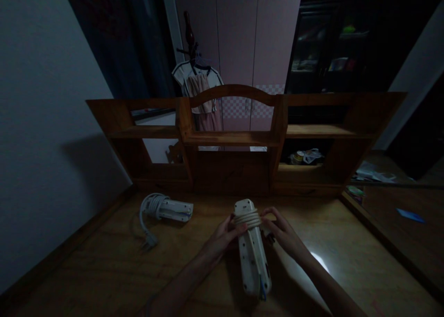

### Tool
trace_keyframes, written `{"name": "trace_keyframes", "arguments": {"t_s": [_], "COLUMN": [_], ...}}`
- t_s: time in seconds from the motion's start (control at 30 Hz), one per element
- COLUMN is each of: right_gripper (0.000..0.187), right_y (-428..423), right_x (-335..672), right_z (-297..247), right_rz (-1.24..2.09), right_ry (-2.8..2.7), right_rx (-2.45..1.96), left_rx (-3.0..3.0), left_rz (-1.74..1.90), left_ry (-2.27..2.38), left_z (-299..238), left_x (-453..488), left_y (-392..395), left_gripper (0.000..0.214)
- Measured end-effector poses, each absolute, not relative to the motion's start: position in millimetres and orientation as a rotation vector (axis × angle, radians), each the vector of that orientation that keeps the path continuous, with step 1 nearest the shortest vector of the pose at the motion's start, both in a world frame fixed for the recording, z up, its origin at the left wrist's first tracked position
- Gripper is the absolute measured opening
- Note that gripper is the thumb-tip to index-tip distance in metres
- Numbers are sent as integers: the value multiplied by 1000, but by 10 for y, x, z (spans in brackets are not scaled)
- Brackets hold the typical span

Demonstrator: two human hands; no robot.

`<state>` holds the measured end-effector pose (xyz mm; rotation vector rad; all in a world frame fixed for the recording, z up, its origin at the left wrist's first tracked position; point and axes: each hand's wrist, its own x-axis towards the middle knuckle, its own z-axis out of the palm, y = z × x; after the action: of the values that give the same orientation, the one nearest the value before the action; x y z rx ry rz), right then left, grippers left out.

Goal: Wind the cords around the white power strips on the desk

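A white power strip [255, 261] is in front of me, underside up and slanting slightly, with its cord [247, 219] wound several times round the far end. My left hand [225, 233] grips the strip from the left, thumb lying across the wound cord. On the right, my right hand [278, 226] has its fingers pinched at the edge of the coils. Just under those fingers shows a dark-pronged plug [268, 236], partly hidden. A second power strip [175, 209] lies to the left, wrapped in its own grey-white cord, its plug [149, 240] resting on the wooden tabletop [173, 280].
Along the back of the table stands a wooden shelf unit [231, 138]. A jar and plastic bag [307, 156] show through its right opening. A wall [45, 146] borders the left side. Behind are a pink wardrobe [236, 44] and hanging clothes [199, 83]. The room is dim.
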<state>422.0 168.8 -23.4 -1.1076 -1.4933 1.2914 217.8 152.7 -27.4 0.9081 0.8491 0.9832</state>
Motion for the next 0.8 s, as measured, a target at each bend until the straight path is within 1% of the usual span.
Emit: {"name": "trace_keyframes", "arguments": {"t_s": [0.1,0.17,0.3,0.37,0.53,0.67,0.8], "right_gripper": [35,40,62,70,69,59,56], "right_y": [1655,1616,1539,1515,1514,1565,1631], "right_x": [4194,4158,4080,4064,4087,4116,4127], "right_z": [-193,-139,3,58,22,-77,-89], "right_rz": [1284,1251,1116,1101,1074,1100,1151], "right_ry": [-1506,-1563,-1728,-1770,-1777,-1730,-1727], "right_rx": [-1121,-1144,-1154,-1110,-1106,-1154,-1227], "left_rx": [979,1009,1041,1038,998,958,947], "left_rz": [1086,1113,1103,1106,1102,1068,1097], "left_ry": [834,828,810,796,751,789,831], "left_z": [-273,-272,-318,-367,-434,-405,-404], "left_x": [2206,2216,2223,2235,2269,2278,2305], "left_y": [1519,1517,1512,1510,1510,1503,1504], "left_gripper": [58,58,61,60,56,57,58]}}
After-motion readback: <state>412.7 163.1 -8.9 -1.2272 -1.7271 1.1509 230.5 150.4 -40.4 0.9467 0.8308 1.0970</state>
